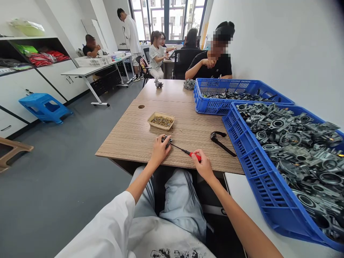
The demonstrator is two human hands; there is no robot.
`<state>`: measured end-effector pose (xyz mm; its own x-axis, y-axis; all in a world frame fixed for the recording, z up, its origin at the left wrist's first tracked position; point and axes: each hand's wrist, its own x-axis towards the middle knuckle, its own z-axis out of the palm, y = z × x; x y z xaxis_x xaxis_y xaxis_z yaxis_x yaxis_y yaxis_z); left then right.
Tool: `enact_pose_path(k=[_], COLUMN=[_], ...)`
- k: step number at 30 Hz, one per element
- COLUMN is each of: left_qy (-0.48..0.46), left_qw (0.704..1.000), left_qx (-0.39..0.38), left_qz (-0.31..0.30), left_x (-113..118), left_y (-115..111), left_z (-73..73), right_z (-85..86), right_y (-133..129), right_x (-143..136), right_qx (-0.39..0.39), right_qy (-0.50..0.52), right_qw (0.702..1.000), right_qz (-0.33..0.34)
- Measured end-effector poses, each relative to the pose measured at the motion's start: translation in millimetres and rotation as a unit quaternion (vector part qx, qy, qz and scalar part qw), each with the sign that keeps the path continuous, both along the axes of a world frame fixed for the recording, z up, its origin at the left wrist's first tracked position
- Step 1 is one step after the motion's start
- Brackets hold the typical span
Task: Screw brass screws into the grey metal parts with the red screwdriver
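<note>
My left hand (pixel 160 149) is closed around a small dark metal part (pixel 167 141), which looks like a carburetor body, on the wooden table (pixel 129 143). Much of that part is hidden by my fingers. In my right hand (pixel 203 164) is a screwdriver (pixel 195 156) with a red and black handle. Its shaft points left, and the tip meets the metal part. Just beyond my left hand stands a tan tray (pixel 149 125) full of small brass-coloured pieces. A tiny loose piece (pixel 180 130) lies to the right of the tray.
A black-strapped wristwatch (pixel 222 142) lies right of my hands. One blue crate (pixel 249 172) at the right is heaped with metal carburetor parts; another blue crate (pixel 212 107) sits behind it. A person (pixel 209 64) sits across the table. A grey metal part (pixel 158 84) rests at the far edge.
</note>
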<state>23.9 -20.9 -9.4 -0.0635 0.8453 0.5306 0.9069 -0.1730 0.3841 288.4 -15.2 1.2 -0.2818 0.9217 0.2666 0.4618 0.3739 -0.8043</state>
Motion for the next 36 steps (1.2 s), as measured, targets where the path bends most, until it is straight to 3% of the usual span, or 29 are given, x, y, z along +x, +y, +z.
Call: enact_pose_path(k=[27, 36], left_qy=[-0.009, -0.002], left_qw=[1.000, 1.000], left_qx=[0.000, 0.004], left_qz=[-0.001, 0.003], left_x=[0.3, 0.0], left_y=[0.1, 1.1], left_z=[-0.3, -1.8], right_z=[4.9, -0.6], right_y=[-2.5, 2.3], right_x=[1.2, 1.0], right_qx=[-0.015, -0.004], right_qy=[0.001, 0.013], right_qw=[1.000, 1.000], right_qz=[0.003, -0.003])
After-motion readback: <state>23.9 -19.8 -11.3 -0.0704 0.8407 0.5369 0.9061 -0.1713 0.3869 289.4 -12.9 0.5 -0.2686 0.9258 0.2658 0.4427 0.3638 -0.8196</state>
